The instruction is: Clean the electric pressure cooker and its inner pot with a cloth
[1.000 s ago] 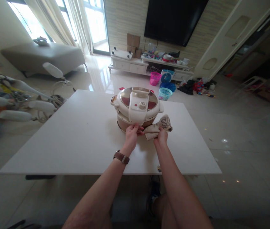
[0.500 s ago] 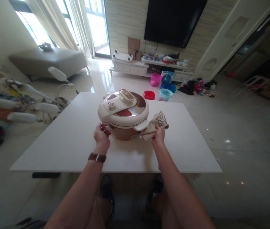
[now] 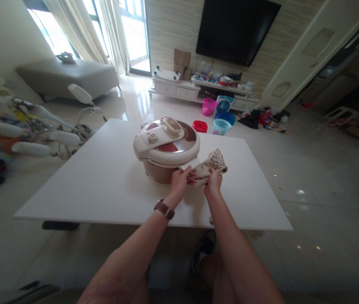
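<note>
Left hand (image 3: 180,180) pinching the cream side handle of the pressure cooker (image 3: 166,148), wristwatch (image 3: 164,209) on the wrist; right hand (image 3: 213,182) clenched on a bunched patterned cloth (image 3: 211,164) held just beside that handle. Cooker upright, lid on, near the middle of the white surface (image 3: 103,185). Step in hand judged as wiping the cooker's side while steadying it. Best done by keeping the handle grip firm, pressing the cloth flat against the wall below the lid rim, and wiping in short strokes so as not to push the pot across the smooth top.
</note>
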A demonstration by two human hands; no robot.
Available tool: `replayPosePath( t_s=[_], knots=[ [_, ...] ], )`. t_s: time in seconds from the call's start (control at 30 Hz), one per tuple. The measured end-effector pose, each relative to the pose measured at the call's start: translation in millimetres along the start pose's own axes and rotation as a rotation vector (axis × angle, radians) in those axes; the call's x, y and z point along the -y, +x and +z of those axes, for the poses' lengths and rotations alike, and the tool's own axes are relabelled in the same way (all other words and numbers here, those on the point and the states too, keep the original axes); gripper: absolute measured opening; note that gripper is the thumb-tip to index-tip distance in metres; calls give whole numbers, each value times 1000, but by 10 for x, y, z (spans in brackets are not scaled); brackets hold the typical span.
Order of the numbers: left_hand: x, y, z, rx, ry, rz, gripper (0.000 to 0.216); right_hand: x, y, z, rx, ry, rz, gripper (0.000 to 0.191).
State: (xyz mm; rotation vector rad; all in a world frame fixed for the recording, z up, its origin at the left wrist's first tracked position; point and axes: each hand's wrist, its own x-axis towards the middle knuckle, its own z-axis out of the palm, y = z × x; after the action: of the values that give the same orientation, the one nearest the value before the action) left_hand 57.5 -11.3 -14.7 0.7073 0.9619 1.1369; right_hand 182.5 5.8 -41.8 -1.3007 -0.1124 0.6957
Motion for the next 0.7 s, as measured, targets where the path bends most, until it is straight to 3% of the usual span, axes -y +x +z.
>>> replayPosePath(
  t_s=[0.13,0.23,0.33,0.53,0.57,0.67,0.7],
  knots=[
    [19,1,-26,0,-45,18,39,20,29,-32,-9,8,-24,21],
    [-28,-74,-189,15,-14,2,38,27,28,-18,-12,16,-30,20],
    [-120,-174,-484,48,78,-39,37,46,12,-1,-10,52,-12,23],
    [-407,-275,-1276,150,263,-85,37,69,-69,-48,13,66,-42,26],
    [-462,-265,-1397,99,303,-50,41,62,-83,-64,13,55,-46,26],
    [-605,-199,-1639,-380,356,273,37,20,-98,-107,23,18,-38,27],
    [-635,-171,-1669,-480,357,335,35,3,-94,-119,28,4,-35,28]
  ],
)
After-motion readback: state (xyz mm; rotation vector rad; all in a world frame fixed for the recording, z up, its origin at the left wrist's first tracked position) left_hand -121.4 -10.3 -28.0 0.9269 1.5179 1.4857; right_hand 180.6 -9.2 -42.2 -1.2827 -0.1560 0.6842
